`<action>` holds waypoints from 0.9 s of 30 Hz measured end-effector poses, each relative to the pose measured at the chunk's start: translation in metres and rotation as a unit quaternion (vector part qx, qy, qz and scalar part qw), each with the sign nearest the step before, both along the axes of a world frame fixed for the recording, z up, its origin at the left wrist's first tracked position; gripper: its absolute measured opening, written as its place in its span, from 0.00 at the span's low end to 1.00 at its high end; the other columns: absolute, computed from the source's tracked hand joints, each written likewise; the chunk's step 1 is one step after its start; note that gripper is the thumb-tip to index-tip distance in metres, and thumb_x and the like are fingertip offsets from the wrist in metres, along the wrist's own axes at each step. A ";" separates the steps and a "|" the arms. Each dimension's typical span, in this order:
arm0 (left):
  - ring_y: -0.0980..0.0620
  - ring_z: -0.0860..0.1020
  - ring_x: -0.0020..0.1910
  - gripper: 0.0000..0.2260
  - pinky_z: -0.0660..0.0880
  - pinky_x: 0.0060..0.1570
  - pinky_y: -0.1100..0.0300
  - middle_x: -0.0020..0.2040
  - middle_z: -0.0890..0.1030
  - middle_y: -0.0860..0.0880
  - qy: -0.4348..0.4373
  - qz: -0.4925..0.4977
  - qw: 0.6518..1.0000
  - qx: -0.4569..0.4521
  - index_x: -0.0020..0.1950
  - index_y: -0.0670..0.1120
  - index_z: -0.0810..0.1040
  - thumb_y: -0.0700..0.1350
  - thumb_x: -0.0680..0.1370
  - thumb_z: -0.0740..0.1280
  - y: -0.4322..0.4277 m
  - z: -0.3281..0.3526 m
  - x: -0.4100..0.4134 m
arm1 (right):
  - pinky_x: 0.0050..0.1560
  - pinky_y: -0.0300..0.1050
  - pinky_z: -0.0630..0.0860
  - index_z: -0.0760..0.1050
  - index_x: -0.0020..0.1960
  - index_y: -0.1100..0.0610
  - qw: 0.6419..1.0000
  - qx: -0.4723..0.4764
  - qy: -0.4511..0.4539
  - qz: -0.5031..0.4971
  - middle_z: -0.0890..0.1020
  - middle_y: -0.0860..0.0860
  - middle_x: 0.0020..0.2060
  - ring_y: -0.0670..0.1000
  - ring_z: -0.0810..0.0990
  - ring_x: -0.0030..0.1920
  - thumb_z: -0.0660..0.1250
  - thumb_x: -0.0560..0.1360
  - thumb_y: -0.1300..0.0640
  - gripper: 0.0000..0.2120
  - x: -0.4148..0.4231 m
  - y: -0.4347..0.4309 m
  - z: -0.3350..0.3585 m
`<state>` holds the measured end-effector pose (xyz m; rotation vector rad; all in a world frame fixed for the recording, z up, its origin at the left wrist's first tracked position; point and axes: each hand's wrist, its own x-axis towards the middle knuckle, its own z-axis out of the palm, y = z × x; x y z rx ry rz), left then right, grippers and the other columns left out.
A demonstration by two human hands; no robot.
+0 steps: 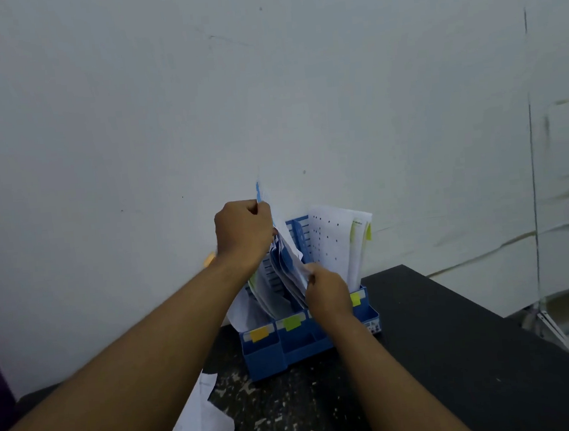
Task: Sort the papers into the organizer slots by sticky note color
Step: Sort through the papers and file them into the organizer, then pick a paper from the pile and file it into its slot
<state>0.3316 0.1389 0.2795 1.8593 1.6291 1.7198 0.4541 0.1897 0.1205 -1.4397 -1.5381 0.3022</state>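
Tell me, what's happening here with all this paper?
A person is filing papers into a blue organizer on a dark table. The left hand grips the top of some sheets while the right hand pinches their lower edge, over a middle slot. Sticky notes mark the slot fronts. Other papers stand in the right slot; loose papers lie near left.
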 end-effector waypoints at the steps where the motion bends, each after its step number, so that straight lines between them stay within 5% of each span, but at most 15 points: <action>1: 0.51 0.86 0.30 0.18 0.86 0.38 0.46 0.30 0.84 0.45 -0.003 -0.001 1.000 -0.006 0.35 0.38 0.82 0.42 0.83 0.64 0.008 -0.003 0.001 | 0.39 0.47 0.72 0.80 0.58 0.57 1.000 -0.006 -0.010 0.008 0.83 0.56 0.44 0.58 0.80 0.43 0.59 0.81 0.66 0.14 -0.001 0.009 -0.002; 7: 0.53 0.87 0.33 0.13 0.87 0.44 0.48 0.37 0.86 0.45 -0.008 -0.029 0.998 -0.056 0.44 0.37 0.85 0.43 0.83 0.66 0.038 -0.020 0.002 | 0.48 0.52 0.77 0.73 0.64 0.59 0.993 -0.077 -0.074 0.046 0.83 0.61 0.53 0.64 0.82 0.53 0.61 0.80 0.65 0.13 -0.008 0.057 -0.018; 10: 0.48 0.88 0.38 0.18 0.87 0.45 0.48 0.34 0.80 0.54 -0.006 -0.045 0.996 -0.071 0.33 0.54 0.74 0.43 0.83 0.67 0.036 -0.034 -0.002 | 0.50 0.52 0.77 0.69 0.69 0.59 0.991 -0.106 -0.074 0.041 0.82 0.62 0.57 0.64 0.81 0.55 0.59 0.82 0.63 0.16 -0.009 0.069 -0.025; 13: 0.42 0.87 0.43 0.20 0.86 0.44 0.48 0.36 0.79 0.50 0.002 -0.054 0.996 -0.072 0.35 0.58 0.69 0.40 0.83 0.66 0.031 -0.050 -0.010 | 0.49 0.50 0.73 0.68 0.73 0.59 0.990 -0.115 -0.073 0.034 0.82 0.63 0.60 0.65 0.80 0.58 0.58 0.84 0.62 0.18 -0.009 0.069 -0.031; 17: 0.45 0.87 0.46 0.09 0.87 0.43 0.54 0.41 0.83 0.53 -0.016 -0.072 0.994 -0.080 0.56 0.55 0.81 0.41 0.84 0.66 0.023 -0.074 -0.028 | 0.44 0.49 0.72 0.72 0.63 0.61 0.991 -0.116 -0.069 0.021 0.82 0.62 0.55 0.64 0.80 0.53 0.58 0.81 0.63 0.11 -0.010 0.061 -0.040; 19: 0.47 0.87 0.46 0.14 0.87 0.47 0.49 0.46 0.85 0.53 -0.010 -0.068 0.994 -0.089 0.70 0.49 0.81 0.43 0.84 0.66 0.018 -0.090 -0.044 | 0.43 0.49 0.72 0.74 0.60 0.60 0.993 -0.106 -0.052 0.008 0.82 0.61 0.52 0.64 0.80 0.51 0.59 0.81 0.63 0.09 -0.014 0.053 -0.044; 21: 0.49 0.87 0.48 0.16 0.86 0.51 0.45 0.53 0.86 0.50 0.005 -0.048 0.995 -0.090 0.71 0.49 0.81 0.46 0.83 0.68 0.007 -0.106 -0.063 | 0.44 0.50 0.76 0.74 0.58 0.59 0.995 -0.092 -0.038 -0.002 0.82 0.61 0.52 0.62 0.80 0.50 0.59 0.81 0.62 0.07 -0.020 0.040 -0.047; 27: 0.56 0.82 0.50 0.10 0.79 0.55 0.60 0.54 0.86 0.53 0.032 0.045 0.994 -0.091 0.62 0.48 0.86 0.41 0.82 0.69 -0.052 -0.167 -0.125 | 0.67 0.57 0.75 0.56 0.82 0.57 0.992 -0.100 -0.065 -0.047 0.63 0.57 0.77 0.60 0.64 0.74 0.67 0.81 0.58 0.34 -0.054 -0.017 -0.059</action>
